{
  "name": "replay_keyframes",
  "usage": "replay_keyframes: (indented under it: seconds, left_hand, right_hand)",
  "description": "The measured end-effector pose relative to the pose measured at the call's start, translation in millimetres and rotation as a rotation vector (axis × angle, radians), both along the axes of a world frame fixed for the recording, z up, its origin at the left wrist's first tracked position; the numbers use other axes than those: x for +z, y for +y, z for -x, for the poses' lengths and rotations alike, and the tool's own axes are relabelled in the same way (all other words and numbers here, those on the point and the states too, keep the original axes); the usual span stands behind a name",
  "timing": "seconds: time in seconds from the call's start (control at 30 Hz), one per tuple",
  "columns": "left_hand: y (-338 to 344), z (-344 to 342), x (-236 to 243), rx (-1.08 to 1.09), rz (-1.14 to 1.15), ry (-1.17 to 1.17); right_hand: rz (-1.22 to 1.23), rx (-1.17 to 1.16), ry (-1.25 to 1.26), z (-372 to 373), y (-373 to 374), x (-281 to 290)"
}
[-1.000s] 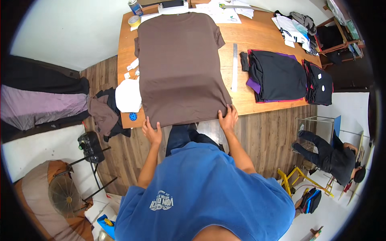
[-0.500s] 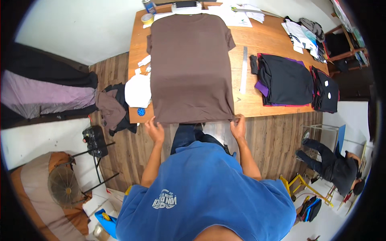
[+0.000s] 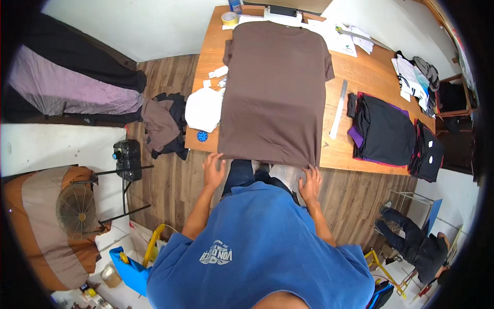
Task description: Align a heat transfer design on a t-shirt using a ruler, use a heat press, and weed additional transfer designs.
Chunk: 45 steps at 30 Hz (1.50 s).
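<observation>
A brown T-shirt [image 3: 272, 92] lies flat on the wooden table [image 3: 208, 51], its hem along the near edge and slightly over it. The fingertips of my left hand [image 3: 213, 170] touch the hem's left corner, fingers spread. My right hand [image 3: 311, 183], fingers also apart, reaches to the hem's right corner with its tips at the fabric. Left of the shirt are white cloth [image 3: 201, 108], small white pieces [image 3: 217, 72] and a blue round object [image 3: 202, 136]. A metal ruler [image 3: 338, 108] lies to its right.
Dark folded garment piles [image 3: 386, 134] and white garments [image 3: 409, 77] are on the table's right, tape [image 3: 229, 18] at the back. At left are hanging cloths [image 3: 72, 87], dropped clothes [image 3: 164, 123] and a fan [image 3: 80, 211]. Another person [image 3: 422, 247] is at lower right.
The view has turned, so table and shirt appear further right and the right side lower. My hands remain at the hem corners, with the right fingers now more loosely on the fabric.
</observation>
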<state>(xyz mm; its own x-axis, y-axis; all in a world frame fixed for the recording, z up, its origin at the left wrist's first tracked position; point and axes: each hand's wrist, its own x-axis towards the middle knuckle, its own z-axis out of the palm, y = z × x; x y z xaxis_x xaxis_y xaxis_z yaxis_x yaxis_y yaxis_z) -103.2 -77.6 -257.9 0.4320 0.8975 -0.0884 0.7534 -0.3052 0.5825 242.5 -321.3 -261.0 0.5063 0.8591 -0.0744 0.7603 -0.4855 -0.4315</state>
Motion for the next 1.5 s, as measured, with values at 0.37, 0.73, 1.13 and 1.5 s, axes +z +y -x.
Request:
replay_keyframes:
  seconds: [0.37,0.73,1.13,1.5]
  left_hand:
    - [103.6,-16.6,36.0,0.096,-0.229,0.137]
    - [104.7,-22.3,62.0,0.084,-0.024,-0.433]
    - [192.4,-117.2,70.1,-0.037,0.063,-0.201]
    - [131.0,-29.5,26.5,0.047,0.206,-0.073]
  right_hand:
    - [-0.021,0.034,0.301,-7.4,58.8,-22.7]
    - [0.310,-0.236,0.374,-17.9,49.9,-30.5]
    - [0.380,-0.356,0.373,-23.5,25.9,-35.8]
    - [0.377,-0.374,0.322,-17.1,28.7,-29.4]
